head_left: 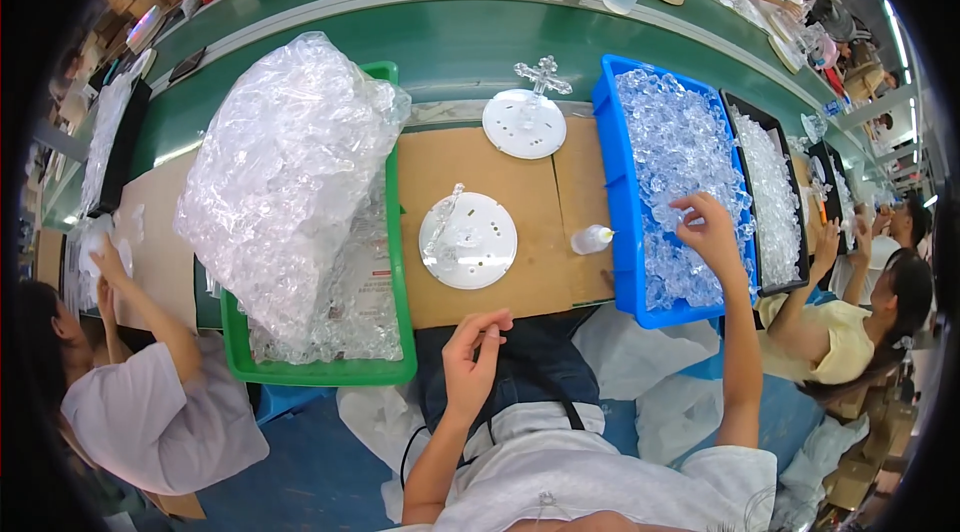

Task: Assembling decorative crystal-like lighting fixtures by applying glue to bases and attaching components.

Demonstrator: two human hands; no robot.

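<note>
My right hand (708,232) hangs over a blue tray (625,222) heaped with clear plastic pieces (680,162). Its thumb and fingertips are bent together in a pinch; whatever lies between them cannot be made out. In front of my body, just off the near edge of the cardboard, my left hand (472,362) is raised with fingers and thumb drawn together. Nothing in it can be made out. Ahead of it lies a round white disc (490,242) with a clear plastic stem on its left part. Farther back, another white disc (515,137) bears an upright clear cross-shaped piece (543,77).
A small squeeze bottle (592,239) lies on the cardboard (440,162) beside the blue tray. A green tray (408,312) at left holds a bulky clear bag (290,162). Right of the blue tray is a black tray (735,132). People work at both sides.
</note>
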